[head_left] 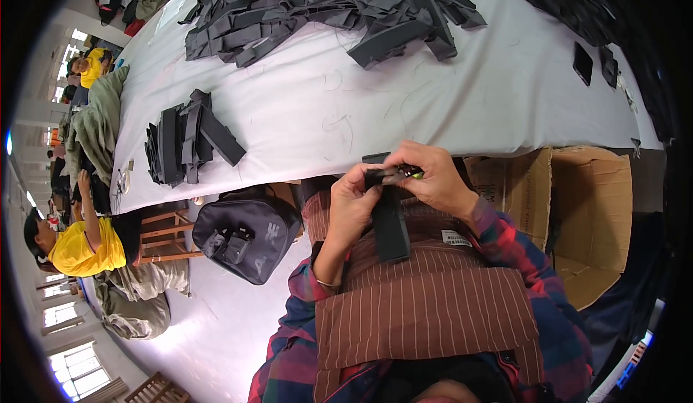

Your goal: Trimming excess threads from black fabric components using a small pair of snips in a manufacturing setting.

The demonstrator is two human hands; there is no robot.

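Note:
My left hand (352,204) pinches a dark grey fabric strip (390,230) at the table's near edge, in front of my striped brown apron. The strip's long end hangs down over my lap. Close beside it, my right hand (437,183) is closed around a small dark tool with a yellow-green part, which looks like thread snips (410,171). Its tip meets the strip by my left fingertips; my fingers partly hide the tool. A small stack of similar strips (180,139) lies on the table to the left.
A large heap of dark strips (289,13) covers the far side of the white-covered table (303,107). A phone (582,64) lies at the right. Below the edge are an open cardboard box (595,222) and a black bag (245,233). A person in yellow (94,248) works at left.

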